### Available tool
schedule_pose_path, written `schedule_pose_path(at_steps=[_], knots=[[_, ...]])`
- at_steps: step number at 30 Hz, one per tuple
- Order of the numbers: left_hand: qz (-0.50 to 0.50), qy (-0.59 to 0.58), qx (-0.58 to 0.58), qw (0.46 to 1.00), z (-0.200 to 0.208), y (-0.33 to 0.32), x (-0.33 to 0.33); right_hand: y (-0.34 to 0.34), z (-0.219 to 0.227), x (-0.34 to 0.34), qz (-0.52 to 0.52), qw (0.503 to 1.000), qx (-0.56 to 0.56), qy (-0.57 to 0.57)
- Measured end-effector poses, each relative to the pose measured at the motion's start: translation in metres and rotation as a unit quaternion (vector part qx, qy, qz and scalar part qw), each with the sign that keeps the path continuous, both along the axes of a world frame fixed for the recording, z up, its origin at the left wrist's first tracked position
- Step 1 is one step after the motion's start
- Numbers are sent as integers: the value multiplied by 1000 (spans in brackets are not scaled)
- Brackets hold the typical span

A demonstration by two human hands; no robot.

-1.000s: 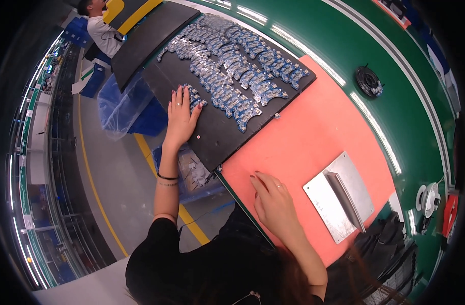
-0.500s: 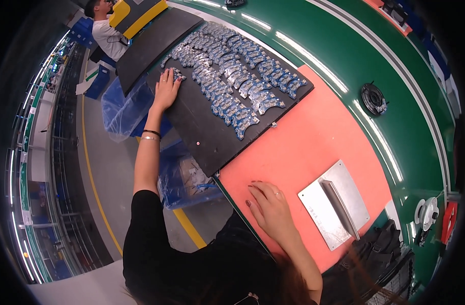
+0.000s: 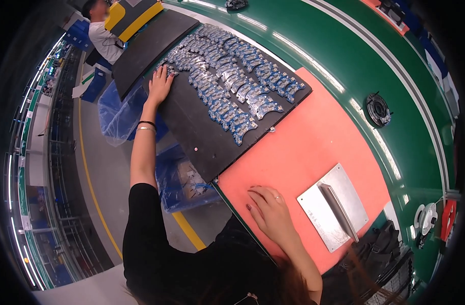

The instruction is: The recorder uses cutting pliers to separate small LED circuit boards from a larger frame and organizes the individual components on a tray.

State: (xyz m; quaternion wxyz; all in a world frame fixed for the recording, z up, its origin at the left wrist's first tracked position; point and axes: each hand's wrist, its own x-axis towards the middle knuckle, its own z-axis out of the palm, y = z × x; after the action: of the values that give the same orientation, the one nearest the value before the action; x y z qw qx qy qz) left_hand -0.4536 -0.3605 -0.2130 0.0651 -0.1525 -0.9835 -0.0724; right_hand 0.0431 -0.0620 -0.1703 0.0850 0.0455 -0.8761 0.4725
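Curved blue-and-silver circuit boards (image 3: 225,109) lie in several overlapping rows on a black mat (image 3: 191,129). At the far left edge of that mat my left hand (image 3: 160,89) reaches out, fingers stretched and a little apart. Its fingertips touch a small group of boards (image 3: 170,70) there; whether it grips one cannot be made out. My right hand (image 3: 272,213) rests on the pink mat (image 3: 273,162), loosely bent, fingers apart, holding nothing. To its right lies a flat metal plate (image 3: 321,216) with a raised bar handle (image 3: 339,211).
A green conveyor belt (image 3: 324,48) beyond the mats carries a black ring-shaped part (image 3: 378,109). Blue bins lined with plastic (image 3: 184,178) stand left below the bench. Farther off, a person (image 3: 104,38) is beside a yellow-and-grey machine (image 3: 133,19).
My left hand has shifted slightly left, its fingertips still at the small group of boards. The black ring-shaped part has come nearer along the belt. My right hand has stayed almost still.
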Motion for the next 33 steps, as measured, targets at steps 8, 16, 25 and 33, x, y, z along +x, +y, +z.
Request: schedule_pose_path(at_steps=[8, 16, 25, 33], knots=[[19, -2, 2, 1000, -2, -5, -10, 1, -1, -1, -2, 1000, -6, 1], [-9, 5, 5, 1000, -1, 6, -4, 0, -2, -2, -2, 1000, -6, 2], [18, 1, 2, 1000, -4, -1, -19, -1, -1, -2, -6, 1000, -5, 4], [18, 3, 18, 1000, -9, 0, -28, 0, -1, -1, -10, 1000, -1, 4]])
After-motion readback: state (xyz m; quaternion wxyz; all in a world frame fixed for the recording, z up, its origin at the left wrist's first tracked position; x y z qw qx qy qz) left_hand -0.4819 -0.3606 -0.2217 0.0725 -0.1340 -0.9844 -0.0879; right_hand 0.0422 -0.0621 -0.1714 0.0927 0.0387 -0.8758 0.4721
